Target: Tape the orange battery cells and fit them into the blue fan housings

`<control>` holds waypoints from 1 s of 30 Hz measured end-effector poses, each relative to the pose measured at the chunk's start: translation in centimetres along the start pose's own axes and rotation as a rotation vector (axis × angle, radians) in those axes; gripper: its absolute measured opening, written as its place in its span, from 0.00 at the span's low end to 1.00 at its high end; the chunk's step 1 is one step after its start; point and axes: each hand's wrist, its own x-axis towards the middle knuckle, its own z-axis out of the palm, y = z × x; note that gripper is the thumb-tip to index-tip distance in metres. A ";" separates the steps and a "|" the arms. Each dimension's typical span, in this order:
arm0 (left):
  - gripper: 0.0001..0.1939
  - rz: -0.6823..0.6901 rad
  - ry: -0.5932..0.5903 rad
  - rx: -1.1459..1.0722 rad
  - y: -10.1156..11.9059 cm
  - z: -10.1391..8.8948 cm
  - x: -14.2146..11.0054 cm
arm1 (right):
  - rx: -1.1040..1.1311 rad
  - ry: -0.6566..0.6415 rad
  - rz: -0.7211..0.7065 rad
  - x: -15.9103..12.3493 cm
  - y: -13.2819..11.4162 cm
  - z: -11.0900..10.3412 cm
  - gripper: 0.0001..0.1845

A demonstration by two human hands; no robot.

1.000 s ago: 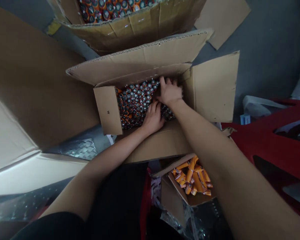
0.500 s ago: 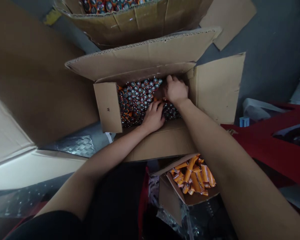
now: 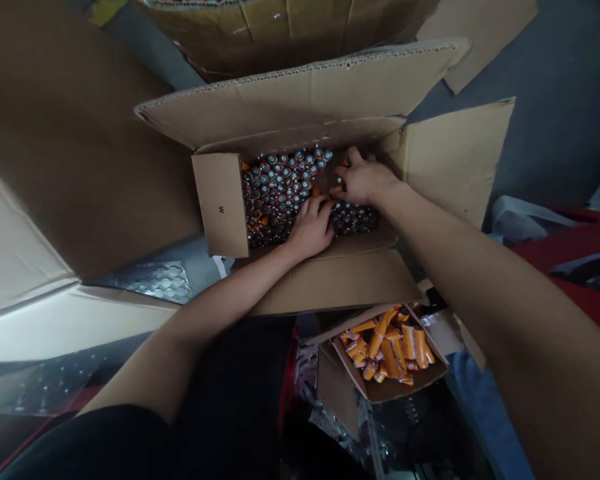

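Observation:
Inside an open cardboard box (image 3: 325, 280), many orange-wrapped cylindrical battery cells (image 3: 280, 183) stand packed upright, their round ends facing up. My left hand (image 3: 310, 230) lies on the cells at the near side of the box, fingers slightly spread, fingertips beside a small gap. At the right end of the box, my right hand (image 3: 363, 179) curls its fingers and thumb round a few cells; their ends show between the fingers. Brown cardboard shows between the packed cells and this hand. The lower parts of the gripped cells are hidden.
A smaller carton (image 3: 397, 393) of loose orange cells sits near my body. Behind the open box stands another large carton (image 3: 300, 37). A tall cardboard panel (image 3: 80, 133) rises at the left. Bubble wrap (image 3: 163, 283) lies below it, and a red object (image 3: 560, 233) is at the right.
My right hand's fingers have spread somewhat, showing cell ends between them. My left hand stays on the cells. The view has shifted slightly, revealing more of the small carton.

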 end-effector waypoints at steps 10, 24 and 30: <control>0.30 -0.017 -0.030 -0.001 0.1 -0.1 0.0 | -0.012 0.030 -0.058 -1.1 -0.9 0.1 0.20; 0.31 -0.018 -0.036 -0.004 0.3 0.0 0.1 | -0.045 0.050 0.112 -0.8 -1.6 -0.8 0.25; 0.31 -0.035 -0.041 0.007 0.1 0.0 0.1 | 0.018 0.055 0.038 0.2 -0.2 -0.5 0.17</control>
